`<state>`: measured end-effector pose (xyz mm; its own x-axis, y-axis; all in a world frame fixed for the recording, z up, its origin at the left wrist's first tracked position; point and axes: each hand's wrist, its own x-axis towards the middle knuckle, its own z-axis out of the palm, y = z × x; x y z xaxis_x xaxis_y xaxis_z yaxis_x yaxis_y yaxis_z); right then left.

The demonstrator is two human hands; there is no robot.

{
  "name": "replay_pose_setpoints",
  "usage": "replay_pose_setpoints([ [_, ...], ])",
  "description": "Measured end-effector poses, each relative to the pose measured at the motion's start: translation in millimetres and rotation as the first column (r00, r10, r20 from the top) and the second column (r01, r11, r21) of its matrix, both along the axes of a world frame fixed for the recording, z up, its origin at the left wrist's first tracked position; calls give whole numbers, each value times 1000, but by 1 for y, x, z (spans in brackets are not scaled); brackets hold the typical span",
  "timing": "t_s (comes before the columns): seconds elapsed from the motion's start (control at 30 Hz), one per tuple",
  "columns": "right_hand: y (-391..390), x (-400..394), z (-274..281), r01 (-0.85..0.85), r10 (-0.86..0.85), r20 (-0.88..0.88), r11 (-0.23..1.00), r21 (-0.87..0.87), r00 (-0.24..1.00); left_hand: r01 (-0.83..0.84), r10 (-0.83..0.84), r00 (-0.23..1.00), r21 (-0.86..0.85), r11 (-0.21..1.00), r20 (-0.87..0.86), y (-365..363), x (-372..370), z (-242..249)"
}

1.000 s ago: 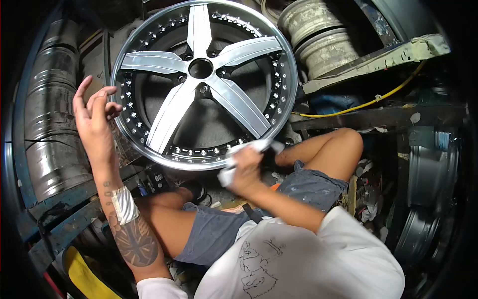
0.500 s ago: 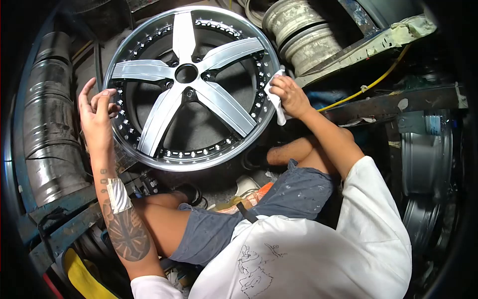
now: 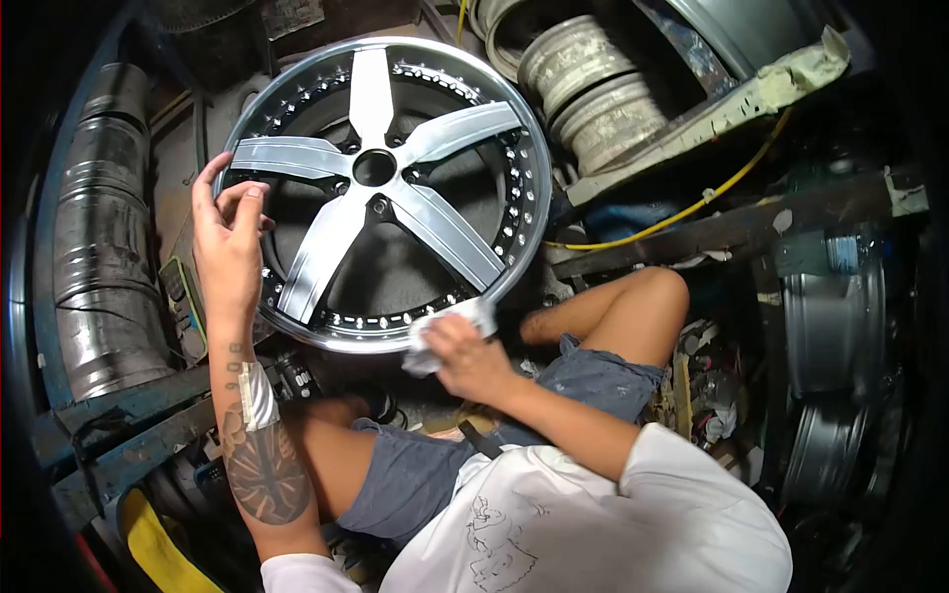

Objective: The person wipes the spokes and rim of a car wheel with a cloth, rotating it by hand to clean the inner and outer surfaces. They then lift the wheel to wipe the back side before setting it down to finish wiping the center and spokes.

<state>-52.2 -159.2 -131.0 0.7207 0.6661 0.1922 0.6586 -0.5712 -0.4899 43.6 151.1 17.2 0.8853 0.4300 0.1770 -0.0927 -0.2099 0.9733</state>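
A five-spoke alloy wheel rim [image 3: 447, 223] faces up in front of me, with silver spokes, a round centre hole and studs lining its black inner lip. At its lower right edge, my right hand [image 3: 463, 354] presses a crumpled white cloth [image 3: 480, 316] against the outer lip; the fingers are slightly blurred. My left hand [image 3: 229, 215] is at the rim's left edge, fingers apart and partly curled, with no object in it. Its fingertips overlap the lip beside the left spoke.
Stacked metal barrels [image 3: 109, 237] stand along the left. Worn wheels [image 3: 603, 99] lie at the upper right, near a yellow hose [image 3: 682, 219] and a metal beam [image 3: 732, 225]. More grey wheels [image 3: 832, 326] are racked at the right. A yellow curved piece [image 3: 163, 549] is at lower left.
My right hand has slid the cloth along the lip from the rim's right side to its lower edge. My left hand has shifted slightly right, and the view has shifted a little.
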Motion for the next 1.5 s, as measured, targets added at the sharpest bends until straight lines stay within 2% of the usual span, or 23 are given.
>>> replay_pose_setpoints([
  [0.03, -17, 18, 24, 21, -19, -40, 998, 55, 999, -21, 21, 1000, 14, 1000, 1, -2, -2, 2],
  [0.1, -60, 48, 26, 40, -55, 182, 995, 87, 982, -43, 44, 999, 18, 999, -18, 0, -5, 7],
  [0.17, -94, 98, 41, -25, 33, 222, 999, -38, 974, -50, 51, 999, 33, 998, -19, 3, -5, 6],
  [0.23, -114, 171, 60, -90, 164, 239, 952, -293, 957, -68, 69, 997, 36, 997, -21, 1, -2, 9],
  [0.27, -126, 213, 56, -91, 219, 341, 931, -354, 914, -66, 67, 997, 45, 997, -28, 0, -1, 10],
  [0.33, -118, 258, 79, -95, 265, 312, 879, -467, 912, -63, 67, 997, 97, 993, -39, 1, 2, 8],
  [0.4, -116, 248, 71, -55, 199, 316, 910, -411, 928, -63, 67, 997, 105, 992, -31, -1, 4, 8],
  [0.47, -105, 186, 64, -21, 29, 6, 844, -537, 1000, -99, 98, 995, 62, 993, 11, -2, 7, 10],
  [0.53, -75, 123, 69, 17, -1, 56, 959, -283, 998, -112, 111, 994, 73, 991, 10, 2, 8, 9],
  [0.6, -72, 134, 91, -17, 60, 77, 885, -465, 995, -96, 97, 995, 76, 992, -6, 5, 12, 11],
  [0.63, -86, 155, 78, -51, 94, 63, 866, -497, 994, -67, 69, 997, 69, 995, -24, 5, 14, 12],
  [0.67, -87, 180, 77, 7, 38, 54, 747, -665, 998, -39, 42, 998, 57, 998, -50, 3, 14, 11],
  [0.7, -101, 208, 66, 44, 99, 220, 824, -565, 970, -25, 27, 999, 57, 998, -21, 2, 16, 8],
  [0.77, -98, 221, 78, 60, 106, 295, 862, -504, 950, -13, 17, 999, 101, 995, -36, -3, 16, 7],
  [0.87, -102, 158, 43, 101, -16, 282, 952, -290, 959, -35, 40, 998, 106, 994, -46, 0, 7, 18],
  [0.93, -73, 94, 53, 124, -100, 149, 979, -163, 984, -48, 51, 998, 77, 996, -36, 9, 2, 15],
  [1.03, -87, 111, 49, 97, -32, 208, 946, -309, 978, -83, 83, 996, 7, 997, -14, 15, 4, 10],
  [1.13, -85, 117, 39, 239, -176, 270, 946, -219, 947, -43, 43, 999, 12, 999, 5, 9, -3, 13],
  [1.23, -44, 40, 15, 276, -240, 290, 957, -89, 926, -44, 44, 999, 62, 997, 6, 9, -11, 13],
  [1.33, 14, -24, -1, 178, -169, 161, 983, -42, 972, -71, 72, 997, 73, 995, -8, 12, -12, 11],
  [1.4, 66, -28, 35, 117, -115, 46, 993, -30, 992, -77, 77, 997, 44, 996, 2, 11, -10, 10],
  [1.47, 74, -14, 59, 60, -63, -23, 993, -103, 998, -70, 70, 997, -11, 998, 31, 7, -5, 11],
  [1.5, 66, -5, 69, 62, -81, -69, 968, -244, 994, -68, 69, 998, -16, 998, 10, 4, -6, 13],
])
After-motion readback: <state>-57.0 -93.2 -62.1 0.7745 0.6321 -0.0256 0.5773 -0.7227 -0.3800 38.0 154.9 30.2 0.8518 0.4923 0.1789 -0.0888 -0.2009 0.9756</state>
